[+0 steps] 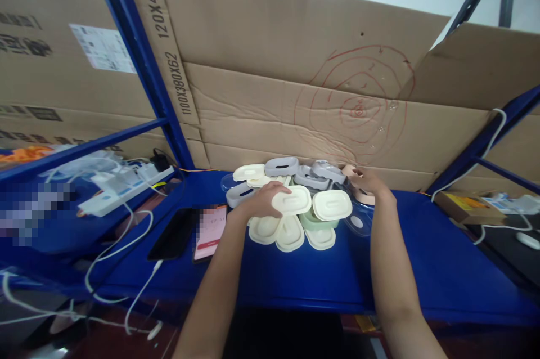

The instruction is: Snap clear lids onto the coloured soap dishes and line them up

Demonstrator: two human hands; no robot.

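Note:
My left hand is closed on the left edge of a cream oval lid, thumb below and fingers on top. Another cream lid lies to its right on a pale green container. More cream pieces lie in front of them. Grey oval parts with slots sit at the back of the pile. My right hand is at the pile's back right, among beige pieces; its fingertips are partly hidden, so its grip is unclear. Clear plastic covers lie below it.
A black phone and a phone with a lit screen lie left of the pile. Farther left is a white power strip with cables. A cardboard sheet stands behind the blue shelf. A small cardboard box sits at right.

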